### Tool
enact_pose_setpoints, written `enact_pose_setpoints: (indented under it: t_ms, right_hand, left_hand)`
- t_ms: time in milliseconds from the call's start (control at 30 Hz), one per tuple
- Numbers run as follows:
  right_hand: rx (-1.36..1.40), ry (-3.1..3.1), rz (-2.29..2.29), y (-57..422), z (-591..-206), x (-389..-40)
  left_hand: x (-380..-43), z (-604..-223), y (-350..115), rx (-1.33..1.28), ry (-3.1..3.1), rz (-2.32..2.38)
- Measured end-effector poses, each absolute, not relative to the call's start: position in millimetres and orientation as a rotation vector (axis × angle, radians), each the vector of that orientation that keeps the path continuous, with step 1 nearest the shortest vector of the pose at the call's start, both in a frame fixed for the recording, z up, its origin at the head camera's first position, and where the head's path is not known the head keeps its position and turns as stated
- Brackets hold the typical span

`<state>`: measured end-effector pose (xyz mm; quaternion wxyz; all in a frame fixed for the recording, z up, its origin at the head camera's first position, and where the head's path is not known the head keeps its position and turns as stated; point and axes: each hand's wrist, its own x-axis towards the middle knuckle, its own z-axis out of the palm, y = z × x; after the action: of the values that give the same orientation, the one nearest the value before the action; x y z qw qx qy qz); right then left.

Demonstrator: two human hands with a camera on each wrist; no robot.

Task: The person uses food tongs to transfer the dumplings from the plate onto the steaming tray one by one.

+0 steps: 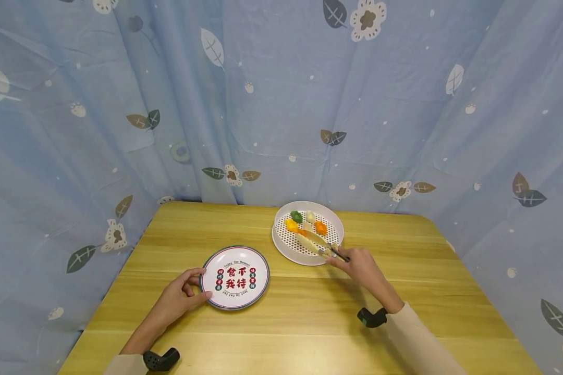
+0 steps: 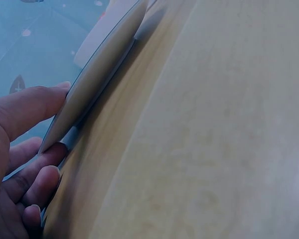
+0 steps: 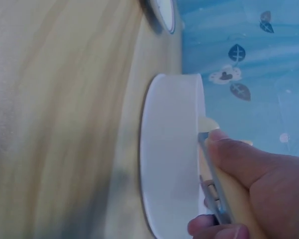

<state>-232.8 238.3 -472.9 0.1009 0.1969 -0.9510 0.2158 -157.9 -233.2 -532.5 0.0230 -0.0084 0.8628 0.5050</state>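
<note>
My left hand point(image 1: 180, 295) grips the near-left rim of a white plate point(image 1: 260, 281) with red and green lettering. In the left wrist view the thumb lies on top of the plate's edge point(image 2: 92, 74) and fingertips are beneath it. My right hand point(image 1: 360, 265) holds a pair of tongs point(image 1: 315, 238) with pale arms and metal parts, over the front of a round white perforated basket point(image 1: 285, 249). The tongs' tips reach in beside an orange piece, partly hidden. Green point(image 1: 296, 216), white point(image 1: 310, 216), yellow point(image 1: 291, 225) and orange point(image 1: 321, 228) dumpling-like pieces lie around it.
Both things stand on a wooden table point(image 1: 305, 323), the basket behind and to the right of the plate. A blue patterned curtain point(image 1: 281, 104) hangs behind the table and at its sides. The basket's wall point(image 3: 169, 149) rises close under the right hand.
</note>
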Motion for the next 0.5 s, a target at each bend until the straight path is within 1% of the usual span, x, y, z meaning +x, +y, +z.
enact_pose_setpoints:
  t_ms: [500]
  right_hand:
    - [0.566, -2.923, 0.612, 235, -460, -241]
  left_hand:
    - [-157, -531, -233, -0.061, 2.659, 1.564]
